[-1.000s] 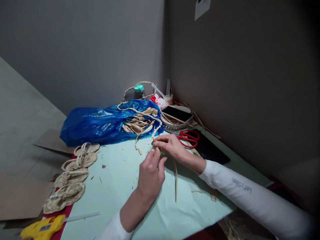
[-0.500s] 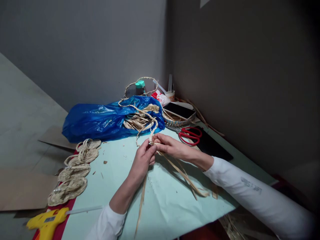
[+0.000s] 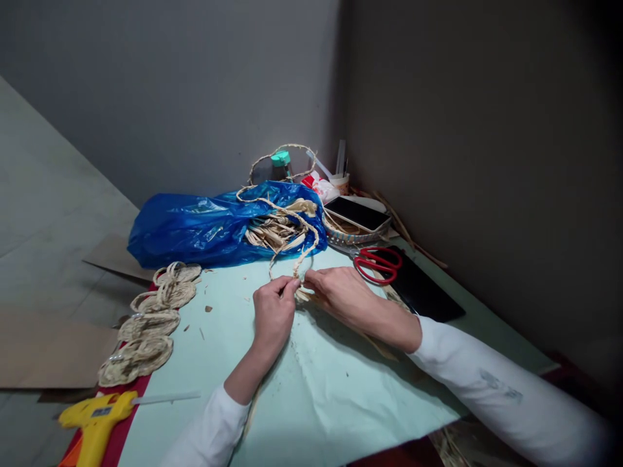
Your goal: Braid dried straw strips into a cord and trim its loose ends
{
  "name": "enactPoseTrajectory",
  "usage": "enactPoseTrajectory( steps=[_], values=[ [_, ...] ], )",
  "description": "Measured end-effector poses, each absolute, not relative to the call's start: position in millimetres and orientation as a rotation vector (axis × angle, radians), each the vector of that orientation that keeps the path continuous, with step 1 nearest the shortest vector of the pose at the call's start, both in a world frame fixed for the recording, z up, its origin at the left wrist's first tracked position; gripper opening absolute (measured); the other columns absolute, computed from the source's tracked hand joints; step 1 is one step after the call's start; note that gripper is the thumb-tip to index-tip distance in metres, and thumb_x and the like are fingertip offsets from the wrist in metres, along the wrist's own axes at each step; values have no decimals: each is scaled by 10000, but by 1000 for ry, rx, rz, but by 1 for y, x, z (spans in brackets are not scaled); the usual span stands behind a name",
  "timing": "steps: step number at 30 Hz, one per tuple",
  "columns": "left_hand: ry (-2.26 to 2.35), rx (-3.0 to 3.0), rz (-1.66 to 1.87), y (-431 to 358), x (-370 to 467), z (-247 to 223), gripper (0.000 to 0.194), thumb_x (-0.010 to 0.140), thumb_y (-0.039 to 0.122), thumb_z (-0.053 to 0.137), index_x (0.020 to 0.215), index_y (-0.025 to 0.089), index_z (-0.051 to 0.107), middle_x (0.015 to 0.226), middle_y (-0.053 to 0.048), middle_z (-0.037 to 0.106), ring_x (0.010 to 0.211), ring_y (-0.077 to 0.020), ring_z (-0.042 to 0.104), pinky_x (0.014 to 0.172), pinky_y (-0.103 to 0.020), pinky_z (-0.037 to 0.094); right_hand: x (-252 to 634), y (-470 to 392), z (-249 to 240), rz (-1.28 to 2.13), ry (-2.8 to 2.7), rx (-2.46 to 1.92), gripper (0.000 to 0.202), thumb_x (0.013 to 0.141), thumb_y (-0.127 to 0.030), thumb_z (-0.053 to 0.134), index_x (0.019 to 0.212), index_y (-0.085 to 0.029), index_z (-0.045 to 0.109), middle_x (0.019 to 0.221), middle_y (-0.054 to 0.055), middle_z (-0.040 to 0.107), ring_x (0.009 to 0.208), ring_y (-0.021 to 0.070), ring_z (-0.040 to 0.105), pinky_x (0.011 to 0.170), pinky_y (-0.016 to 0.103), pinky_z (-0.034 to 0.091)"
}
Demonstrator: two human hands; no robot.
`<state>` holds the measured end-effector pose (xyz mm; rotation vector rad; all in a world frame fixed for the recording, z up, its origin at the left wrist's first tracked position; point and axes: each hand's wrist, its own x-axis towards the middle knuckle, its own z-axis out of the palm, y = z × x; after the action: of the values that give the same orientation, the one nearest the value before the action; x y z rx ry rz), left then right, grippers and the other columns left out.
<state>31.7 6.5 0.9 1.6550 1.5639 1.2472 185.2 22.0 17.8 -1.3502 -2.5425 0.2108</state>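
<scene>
A pale braided cord (image 3: 307, 250) of dried plant fibre runs from the blue bag down to my hands. My left hand (image 3: 275, 311) is closed, thumb and finger pinching the cord's near end. Close beside it, my right hand (image 3: 341, 295) is closed with its fingertips on the loose fibre strands (image 3: 304, 295) below the braid. Part of these strands passes under my right hand and forearm, and another trails beneath my left wrist. The fingers of my right hand hide part of the grip.
Behind the hands lies a blue plastic bag (image 3: 195, 227) with dried fibre strips (image 3: 275, 231). Red-handled scissors (image 3: 377, 266), a phone (image 3: 357, 214) and a black flat object (image 3: 423, 288) sit at right. Woven slippers (image 3: 148, 324) and a yellow glue gun (image 3: 97, 415) line the left edge.
My hands have shifted from overlapping to side by side, the left turned back-up. The right forearm now covers more of the loose strands. The whole view has shifted slightly.
</scene>
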Motion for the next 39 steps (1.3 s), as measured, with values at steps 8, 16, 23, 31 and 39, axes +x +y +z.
enactPoseTrajectory(
  steps=[8,16,23,31,39],
  values=[
    [1518,1456,1341,6,35,-7,223,778,246,596,590,171,690,572,2,644,589,-160,545,624,-256,417,169,-2,15,-121,-2631,-1268,189,800,-99,484,956,-123,588,816,110,671,692,231,612,550,332,212],
    [1434,1379,1315,6,31,-3,149,733,249,662,642,171,751,601,-6,679,652,-177,580,681,-273,439,166,-12,17,-49,-2522,-1239,169,854,-125,426,934,-140,575,822,80,646,698,210,593,545,338,241],
    [1330,1060,1277,6,33,-4,160,660,290,731,690,135,760,682,-48,715,644,-159,591,644,-260,437,150,-26,0,-220,-2761,-1112,214,850,-69,407,989,-82,570,841,124,628,713,238,598,498,334,281],
    [1145,997,1211,5,26,5,208,694,341,737,684,139,693,559,29,566,515,-86,467,522,-204,347,175,-5,33,598,-2408,-1091,297,909,-384,491,808,-137,622,687,44,641,603,154,555,563,269,353],
    [1168,1160,1043,1,37,7,208,736,338,707,740,132,735,565,32,521,546,-87,429,552,-212,327,195,55,15,1526,-1472,-909,384,803,-540,611,748,-170,525,556,-89,288,466,62,237,454,215,202]
  ],
)
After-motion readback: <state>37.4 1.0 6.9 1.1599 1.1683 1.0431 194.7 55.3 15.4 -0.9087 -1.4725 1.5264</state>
